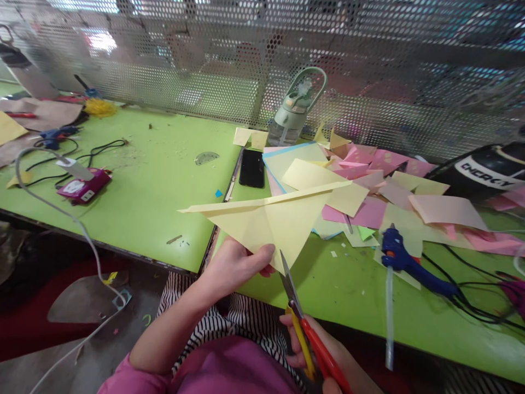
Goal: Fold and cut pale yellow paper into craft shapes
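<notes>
My left hand (241,265) pinches a large folded sheet of pale yellow paper (262,219) near its lower corner, thumb on top. The sheet has a long narrow folded strip along its upper edge and tapers to a point toward me. In my right hand (320,350) is a pair of scissors (297,306) with one red and one yellow handle. Their blades are parted a little, one in front of the paper's lower corner and the other partly behind it, just right of my left thumb.
A black phone (251,168) and a green-lidded bottle (292,112) stand beyond the paper. Pink and yellow paper pieces (373,213) pile up at right, by a blue glue gun (410,265) with a stick. A purple power socket (84,186) with cables sits left.
</notes>
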A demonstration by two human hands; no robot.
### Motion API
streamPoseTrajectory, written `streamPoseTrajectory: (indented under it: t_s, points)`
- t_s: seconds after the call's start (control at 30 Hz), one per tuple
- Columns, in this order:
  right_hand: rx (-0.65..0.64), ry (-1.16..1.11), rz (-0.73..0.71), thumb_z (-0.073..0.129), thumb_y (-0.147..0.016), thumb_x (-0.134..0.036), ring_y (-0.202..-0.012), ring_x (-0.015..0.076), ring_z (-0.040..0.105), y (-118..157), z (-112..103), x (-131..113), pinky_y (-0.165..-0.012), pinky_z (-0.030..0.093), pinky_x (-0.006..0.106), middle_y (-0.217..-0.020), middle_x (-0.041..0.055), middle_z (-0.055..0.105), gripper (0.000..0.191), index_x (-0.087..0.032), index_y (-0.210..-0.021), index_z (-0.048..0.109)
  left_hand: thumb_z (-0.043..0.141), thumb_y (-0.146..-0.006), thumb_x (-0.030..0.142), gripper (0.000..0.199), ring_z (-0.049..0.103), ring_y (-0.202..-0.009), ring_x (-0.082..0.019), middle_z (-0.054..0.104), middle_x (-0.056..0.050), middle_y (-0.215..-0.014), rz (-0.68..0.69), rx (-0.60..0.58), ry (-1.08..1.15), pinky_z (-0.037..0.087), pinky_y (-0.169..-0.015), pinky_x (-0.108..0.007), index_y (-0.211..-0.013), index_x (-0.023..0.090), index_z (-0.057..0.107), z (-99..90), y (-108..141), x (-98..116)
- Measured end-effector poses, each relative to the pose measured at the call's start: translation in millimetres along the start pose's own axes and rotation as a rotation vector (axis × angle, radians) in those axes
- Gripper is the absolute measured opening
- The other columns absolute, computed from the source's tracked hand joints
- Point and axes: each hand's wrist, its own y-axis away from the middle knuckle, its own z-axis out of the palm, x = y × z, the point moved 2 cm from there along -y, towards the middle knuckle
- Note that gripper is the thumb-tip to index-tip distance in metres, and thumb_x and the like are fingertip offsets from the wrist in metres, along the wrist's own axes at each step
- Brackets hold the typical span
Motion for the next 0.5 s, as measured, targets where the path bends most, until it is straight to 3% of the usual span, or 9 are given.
streamPoseTrajectory:
  t_s: [0.13, 0.4, 0.5]
  points:
    - [0.056, -0.079, 0.052, 0.069, -0.050, -0.049, -0.046, 0.0100, 0.048, 2.0, 3.0, -2.0, -0.050, 0.047, 0.023, -0.050, -0.0042, 0.049, 0.026, -0.024, -0.055, 0.068, 0.056, -0.077, 0.029, 0.019, 0.064, -0.052, -0.014, 0.066, -0.004, -0.057, -0.007, 0.012, -0.001, 0.054, -0.053, -0.024, -0.065, 0.016, 0.059, 0.0, 0.2, -0.2]
    - [-0.094, -0.066, 0.056, 0.071, -0.054, -0.052, -0.045, 0.0111, 0.051, -4.1, -6.3, 6.7, -0.051, 0.050, 0.027, -0.052, -0.0046, 0.051, 0.032, -0.023, -0.068, 0.069, 0.055, -0.078, 0.028, 0.019, 0.064, -0.052, -0.014, 0.066, -0.004, -0.057, -0.003, 0.006, -0.013, 0.054, -0.053, -0.023, -0.064, 0.017, 0.059, -0.3, 0.3, -2.9]
    - [-0.083, 0.020, 0.037, 0.067, -0.056, -0.056, -0.040, 0.0118, 0.048, -9.8, -9.7, 10.8, -0.045, 0.048, 0.028, -0.050, -0.0047, 0.050, 0.036, -0.023, -0.072, 0.068, 0.056, -0.078, 0.028, 0.019, 0.064, -0.052, -0.014, 0.067, -0.004, -0.057, -0.008, 0.007, -0.014, 0.054, -0.053, -0.024, -0.063, 0.017, 0.059, -0.2, 0.1, -4.1]
